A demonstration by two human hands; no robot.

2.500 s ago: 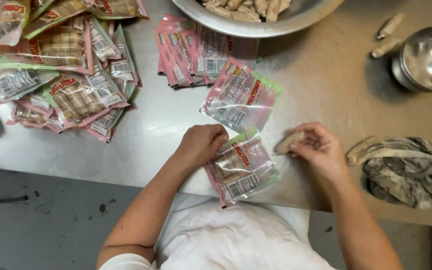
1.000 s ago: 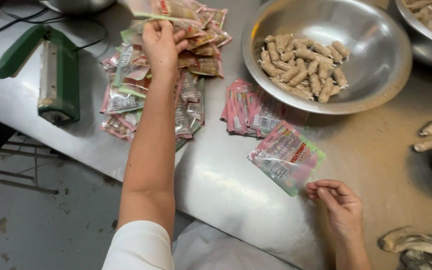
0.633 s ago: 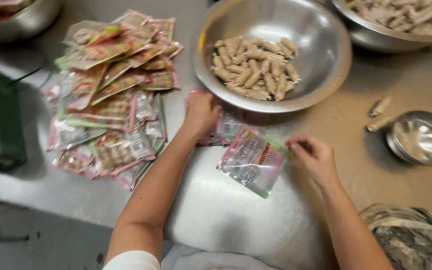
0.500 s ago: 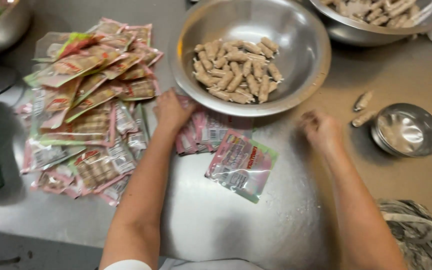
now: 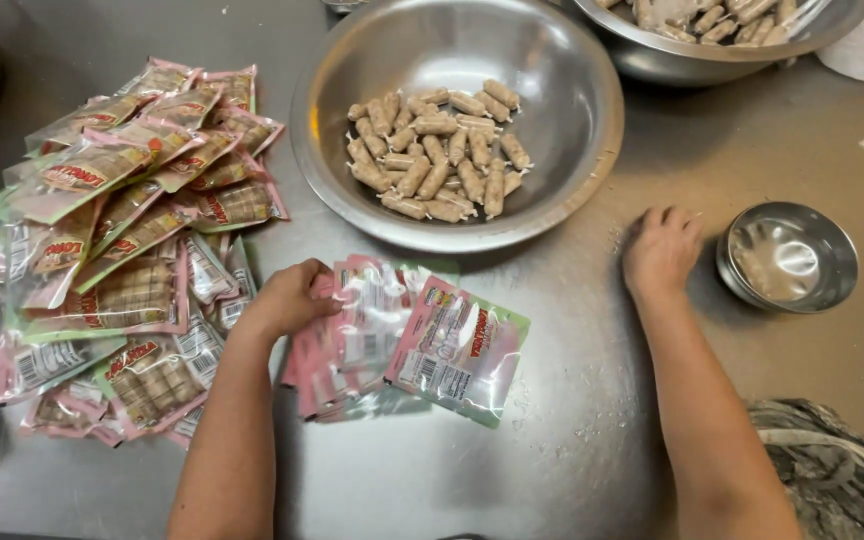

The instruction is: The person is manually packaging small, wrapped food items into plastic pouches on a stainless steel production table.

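While my left hand [image 5: 287, 298] rests on the near edge of the stack of empty pouches [image 5: 352, 335], its fingers are curled loosely over the top few, pinching at them rather than clamped shut; how many they actually have hold of I cannot tell, since the knuckles hide the fingertips. That stack lies flat on the steel table [image 5: 572, 440] just in front of me, below the rim of the big steel bowl [image 5: 332, 70] that holds the small sausages [image 5: 437, 150], and one loose pouch [image 5: 460, 348] lies tilted across the stack's right side, touching it. These pouches look very light and thin, glossy plastic film that I judge to be slippery and prone to cling together, so a flat press would only slide the whole stack; a pinch at a corner or along the open edge seems the better hold for peeling one free. They are soft and will bend, not break. My right hand [image 5: 660, 252] lies palm down on the bare table, fingers together and holding nothing, just beside the small steel cup [image 5: 788, 257]. The pile of filled packets [image 5: 122, 250] sits to my left, well apart from the right hand.
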